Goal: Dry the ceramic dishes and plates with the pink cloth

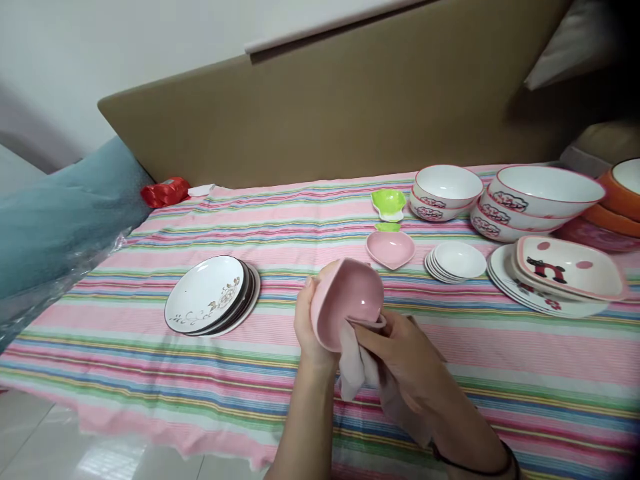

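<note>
A pink bowl (pixel 345 297) with a pointed rim and a small loop handle is held up, tilted, over the striped cloth. My left hand (pixel 311 327) is closed round its left outer side. A whitish cleaning cloth (pixel 354 367) is gripped by my right hand (pixel 400 347), its thumb pressing the cloth at the bowl's rim beside the handle; the rest hangs below. Beyond the bowl lies a small pink peach-shaped dish (pixel 391 249) with a green leaf, and behind that a green-and-white dish (pixel 389 204).
Stacked plates (pixel 207 297) lie at left. Small white dishes (pixel 457 261), white bowls (pixel 447 187), larger bowls (pixel 543 200), a patterned dish stack (pixel 570 267) and orange bowls (pixel 620 207) stand at right. A red package (pixel 166 193) rests far left, before a brown headboard (pixel 320 113).
</note>
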Action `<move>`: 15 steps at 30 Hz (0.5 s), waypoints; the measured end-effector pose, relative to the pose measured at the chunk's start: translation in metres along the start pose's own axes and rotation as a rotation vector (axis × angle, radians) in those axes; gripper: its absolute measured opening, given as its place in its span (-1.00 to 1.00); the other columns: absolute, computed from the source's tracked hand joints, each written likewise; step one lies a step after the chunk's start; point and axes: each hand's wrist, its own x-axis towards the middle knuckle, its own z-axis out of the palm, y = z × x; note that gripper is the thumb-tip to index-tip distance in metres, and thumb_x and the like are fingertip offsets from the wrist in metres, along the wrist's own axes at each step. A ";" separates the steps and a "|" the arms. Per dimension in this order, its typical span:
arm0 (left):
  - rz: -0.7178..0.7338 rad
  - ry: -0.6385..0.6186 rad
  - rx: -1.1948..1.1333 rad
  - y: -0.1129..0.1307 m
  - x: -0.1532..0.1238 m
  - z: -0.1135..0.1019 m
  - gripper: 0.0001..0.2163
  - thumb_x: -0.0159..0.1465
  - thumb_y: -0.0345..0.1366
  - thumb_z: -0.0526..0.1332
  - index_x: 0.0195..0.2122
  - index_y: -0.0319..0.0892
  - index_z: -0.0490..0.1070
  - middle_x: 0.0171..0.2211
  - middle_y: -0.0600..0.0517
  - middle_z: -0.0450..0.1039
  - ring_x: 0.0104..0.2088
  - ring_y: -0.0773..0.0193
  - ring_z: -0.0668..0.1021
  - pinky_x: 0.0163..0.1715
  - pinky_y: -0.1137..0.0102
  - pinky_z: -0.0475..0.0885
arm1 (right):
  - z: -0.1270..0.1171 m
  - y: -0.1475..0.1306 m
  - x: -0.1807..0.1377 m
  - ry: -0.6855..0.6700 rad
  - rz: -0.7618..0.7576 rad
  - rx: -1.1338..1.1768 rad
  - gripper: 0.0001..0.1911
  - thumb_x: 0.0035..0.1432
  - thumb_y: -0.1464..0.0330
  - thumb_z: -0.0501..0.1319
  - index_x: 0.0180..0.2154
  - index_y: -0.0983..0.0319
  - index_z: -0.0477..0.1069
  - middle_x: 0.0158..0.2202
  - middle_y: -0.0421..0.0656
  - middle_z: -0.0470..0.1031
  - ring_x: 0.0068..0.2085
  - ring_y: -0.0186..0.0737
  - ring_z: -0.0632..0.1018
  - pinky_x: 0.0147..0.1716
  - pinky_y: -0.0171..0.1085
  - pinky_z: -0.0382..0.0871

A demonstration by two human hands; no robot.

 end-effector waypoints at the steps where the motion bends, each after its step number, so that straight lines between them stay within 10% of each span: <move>1: 0.010 -0.021 0.020 -0.001 0.000 0.001 -0.58 0.16 -0.01 0.16 -0.17 -0.27 0.49 -0.14 -0.17 0.54 0.00 -0.11 0.51 0.02 0.14 0.38 | 0.001 0.002 0.002 0.045 -0.001 -0.012 -0.67 -0.08 0.13 0.36 -0.40 0.24 0.42 -0.50 -0.20 0.44 -0.45 -0.26 0.42 -0.48 -0.32 0.27; 10: 0.048 -0.156 0.235 -0.001 0.002 0.004 -0.62 0.25 -0.10 0.05 -0.16 -0.19 0.57 -0.04 -0.08 0.54 0.06 -0.04 0.46 0.04 0.22 0.32 | -0.020 -0.007 0.004 0.556 -0.333 -0.681 -0.59 0.16 0.05 -0.01 -0.61 0.14 0.13 -0.67 -0.21 0.23 -0.57 -0.26 0.24 -0.56 -0.28 0.04; 15: 0.051 0.063 0.286 -0.006 0.006 0.001 -0.60 0.24 0.00 0.12 -0.27 -0.22 0.59 -0.19 -0.08 0.58 -0.15 0.09 0.56 -0.15 0.33 0.40 | -0.024 -0.002 0.010 0.388 -0.362 -0.584 -0.71 0.13 0.12 0.04 -0.39 0.19 0.34 -0.50 -0.11 0.44 -0.46 -0.13 0.42 -0.47 -0.23 0.22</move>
